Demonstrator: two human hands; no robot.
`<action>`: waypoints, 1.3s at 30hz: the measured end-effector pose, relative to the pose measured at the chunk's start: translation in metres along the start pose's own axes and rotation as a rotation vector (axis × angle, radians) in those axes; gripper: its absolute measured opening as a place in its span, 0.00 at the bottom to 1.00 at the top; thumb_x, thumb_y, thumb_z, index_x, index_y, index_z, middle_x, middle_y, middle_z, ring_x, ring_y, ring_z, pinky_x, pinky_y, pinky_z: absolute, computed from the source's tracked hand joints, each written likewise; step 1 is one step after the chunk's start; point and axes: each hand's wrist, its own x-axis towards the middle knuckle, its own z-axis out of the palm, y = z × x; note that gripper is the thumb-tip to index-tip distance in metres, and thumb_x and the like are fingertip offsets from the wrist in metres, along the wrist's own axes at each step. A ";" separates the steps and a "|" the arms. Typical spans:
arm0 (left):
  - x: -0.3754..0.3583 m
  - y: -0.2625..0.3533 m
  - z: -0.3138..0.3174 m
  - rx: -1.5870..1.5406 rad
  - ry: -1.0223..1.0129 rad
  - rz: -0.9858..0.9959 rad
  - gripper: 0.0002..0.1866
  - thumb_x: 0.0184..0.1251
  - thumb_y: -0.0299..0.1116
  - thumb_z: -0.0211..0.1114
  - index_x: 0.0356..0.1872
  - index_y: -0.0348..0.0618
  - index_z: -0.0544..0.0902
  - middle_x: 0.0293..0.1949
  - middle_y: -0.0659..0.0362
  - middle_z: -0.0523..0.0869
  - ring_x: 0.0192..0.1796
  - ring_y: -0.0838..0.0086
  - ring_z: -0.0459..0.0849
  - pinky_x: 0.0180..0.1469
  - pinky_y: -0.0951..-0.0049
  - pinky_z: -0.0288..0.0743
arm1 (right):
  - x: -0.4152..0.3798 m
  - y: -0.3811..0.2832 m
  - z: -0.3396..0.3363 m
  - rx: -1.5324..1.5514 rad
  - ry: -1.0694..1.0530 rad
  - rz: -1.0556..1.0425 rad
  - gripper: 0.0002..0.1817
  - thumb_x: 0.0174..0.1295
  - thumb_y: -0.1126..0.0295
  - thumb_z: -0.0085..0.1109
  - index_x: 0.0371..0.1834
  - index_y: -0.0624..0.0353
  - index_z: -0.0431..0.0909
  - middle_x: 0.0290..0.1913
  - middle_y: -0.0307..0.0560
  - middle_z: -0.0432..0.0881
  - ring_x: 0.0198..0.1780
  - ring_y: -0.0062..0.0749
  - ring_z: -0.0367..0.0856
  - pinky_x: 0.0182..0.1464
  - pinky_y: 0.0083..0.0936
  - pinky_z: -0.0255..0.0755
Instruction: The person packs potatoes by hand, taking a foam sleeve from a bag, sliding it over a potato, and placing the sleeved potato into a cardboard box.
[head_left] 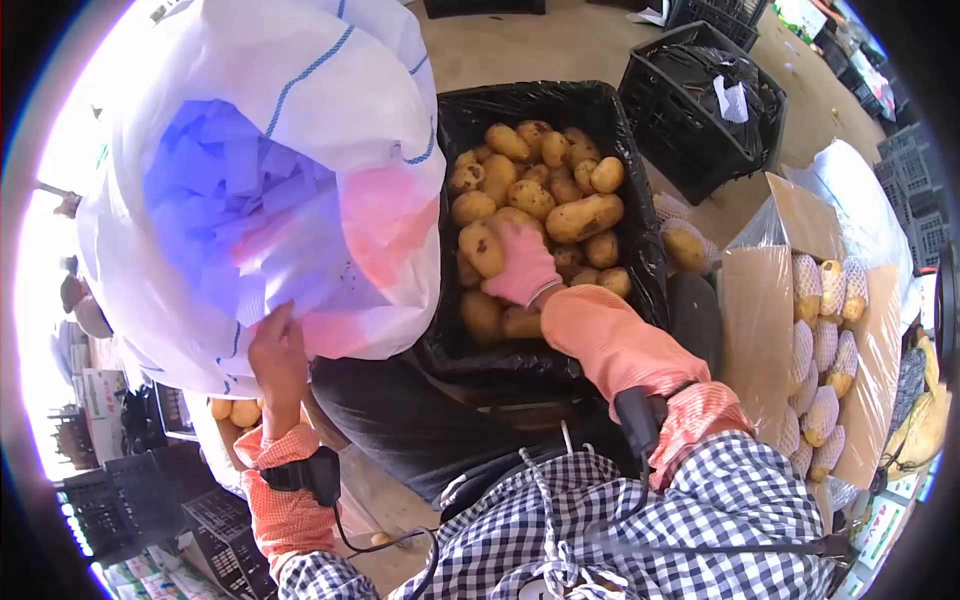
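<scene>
The right hand (522, 265) curls over 1 potato (481, 250), while the left hand (277, 350) pinches what seems a foam net (251, 299).

Daylight is flooding the left side of a crate-filled work area.
A bare, tan floor (570, 50) is stretching across the far side, with small pale specks lying on it. At far right, a black plastic crate (690, 125) is standing with dark plastic sheeting (695, 70) bunching inside, and more dark crates (722, 18) are sitting beyond it. Gray slatted crates (915, 190) are stacking up along the right edge. At near left, dark latticed crates (215, 535) are resting near a pale printed carton (103, 410), while white glare is washing out the left edge.
</scene>
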 end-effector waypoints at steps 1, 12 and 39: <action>0.006 0.016 -0.007 -0.130 0.094 -0.124 0.14 0.60 0.26 0.60 0.47 0.35 0.79 0.40 0.49 0.83 0.43 0.61 0.82 0.48 0.67 0.75 | 0.003 0.014 0.006 0.468 0.013 0.071 0.45 0.40 0.62 0.70 0.67 0.53 0.59 0.61 0.56 0.69 0.60 0.43 0.70 0.58 0.34 0.67; 0.018 0.212 0.087 -1.599 -0.102 -0.281 0.13 0.70 0.34 0.51 0.49 0.36 0.73 0.49 0.55 0.76 0.51 0.73 0.74 0.54 0.74 0.68 | -0.116 0.010 -0.040 2.570 -0.710 -0.044 0.35 0.55 0.46 0.53 0.66 0.45 0.64 0.63 0.49 0.70 0.55 0.57 0.72 0.43 0.44 0.72; -0.022 0.217 0.109 -2.516 -1.056 -0.580 0.23 0.71 0.45 0.50 0.54 0.33 0.72 0.52 0.49 0.80 0.55 0.60 0.77 0.61 0.61 0.67 | -0.181 0.033 -0.045 2.423 -0.788 -0.331 0.39 0.60 0.38 0.45 0.68 0.51 0.58 0.57 0.61 0.72 0.50 0.66 0.76 0.42 0.53 0.78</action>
